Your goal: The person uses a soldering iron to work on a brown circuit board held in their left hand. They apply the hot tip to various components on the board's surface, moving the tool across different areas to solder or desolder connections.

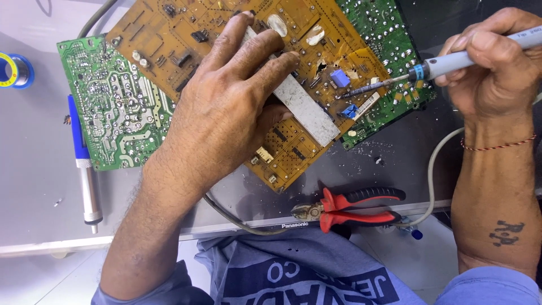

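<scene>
Left hand (226, 107) lies flat across the brown board (237, 68), fingers spread and pressing on the metal heatsink (305, 110), pinning it rather than gripping. Right hand (491, 62) is curled tight around the soldering iron (446, 65), its tip right at the board beside a blue part (340, 78). As for progress, I'd judge the soldering is mid-way: the tip is on a spot, parts sit in place, and I can't tell which joints are finished. The brown board rests tilted over two green boards (113, 107), its lower corner near the table's front edge. The red cutters (350, 208) sit just below that corner, a blue tool (83, 164) lies left, a solder reel (14, 70) far left. Open room is mainly on the left.
</scene>
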